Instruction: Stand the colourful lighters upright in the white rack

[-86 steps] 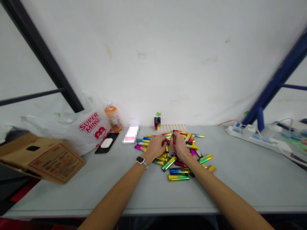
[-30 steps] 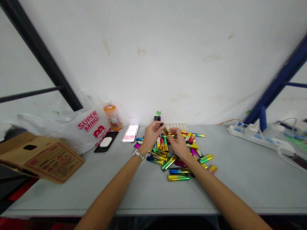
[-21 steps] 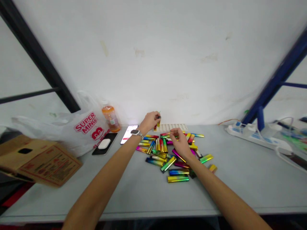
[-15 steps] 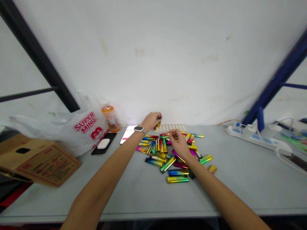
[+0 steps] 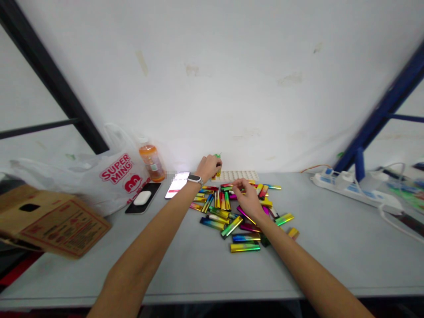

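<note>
Against the wall, my left hand pinches a lighter with a yellow metallic body, upright at the left end of a white grid tray. Something small and green shows above its fingertips. My fingers hide part of the lighter, and I cannot tell whether its base sits in a hole. My right hand hovers low over a loose pile of shiny multicoloured lighters, fingers loosely bent and a little apart, with no lighter visible in it. Hand and forearm cover part of the pile.
Left of the pile lie a lit phone and a dark phone with a white case on it. An orange bottle, a plastic bag and a cardboard box stand further left. A power strip lies right.
My left hand has shifted slightly and turned at the tray's left end, still holding the lighter; a green bit now shows above its fingertips. My right hand stays nearly in place.
</note>
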`<state>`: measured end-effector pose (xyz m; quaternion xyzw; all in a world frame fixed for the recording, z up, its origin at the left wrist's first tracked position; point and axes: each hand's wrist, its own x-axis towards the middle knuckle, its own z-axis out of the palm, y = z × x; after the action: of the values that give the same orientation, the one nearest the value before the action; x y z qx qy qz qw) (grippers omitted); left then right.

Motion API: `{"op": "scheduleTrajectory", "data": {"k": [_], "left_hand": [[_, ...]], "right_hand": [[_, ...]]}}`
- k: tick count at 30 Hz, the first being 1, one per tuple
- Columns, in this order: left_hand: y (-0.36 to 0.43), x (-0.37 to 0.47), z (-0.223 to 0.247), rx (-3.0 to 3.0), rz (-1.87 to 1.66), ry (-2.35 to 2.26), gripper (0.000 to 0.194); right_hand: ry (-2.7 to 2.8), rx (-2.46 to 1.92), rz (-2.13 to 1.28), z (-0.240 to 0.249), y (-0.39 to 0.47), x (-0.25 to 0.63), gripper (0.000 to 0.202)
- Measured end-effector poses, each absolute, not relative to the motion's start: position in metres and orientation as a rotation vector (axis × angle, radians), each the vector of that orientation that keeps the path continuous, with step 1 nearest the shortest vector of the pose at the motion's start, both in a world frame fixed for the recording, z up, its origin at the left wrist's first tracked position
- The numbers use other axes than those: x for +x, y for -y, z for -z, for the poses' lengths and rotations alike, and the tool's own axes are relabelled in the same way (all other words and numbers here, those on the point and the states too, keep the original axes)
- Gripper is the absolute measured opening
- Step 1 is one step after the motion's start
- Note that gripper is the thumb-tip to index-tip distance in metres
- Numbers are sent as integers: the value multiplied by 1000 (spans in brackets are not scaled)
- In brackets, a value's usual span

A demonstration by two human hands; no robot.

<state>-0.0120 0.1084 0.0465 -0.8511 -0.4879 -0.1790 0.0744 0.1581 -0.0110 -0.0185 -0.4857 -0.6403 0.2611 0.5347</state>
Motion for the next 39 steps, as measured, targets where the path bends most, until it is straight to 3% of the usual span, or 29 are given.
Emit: {"op": "scheduleTrajectory", "data": {"k": [19,28,39], "left_hand": [[-80,-12,-27,-2287,483,1371,29],[-46,-13,-21,-2350,927,1405,25],[-17,-26,9,-2514,1217,1458,13]], "right_hand": [[1626,-1221,-488,26,4,166,14],[1971,-1572,-80,25,11,155,18],[2022,-1696,-7,20,9,141,39]]}}
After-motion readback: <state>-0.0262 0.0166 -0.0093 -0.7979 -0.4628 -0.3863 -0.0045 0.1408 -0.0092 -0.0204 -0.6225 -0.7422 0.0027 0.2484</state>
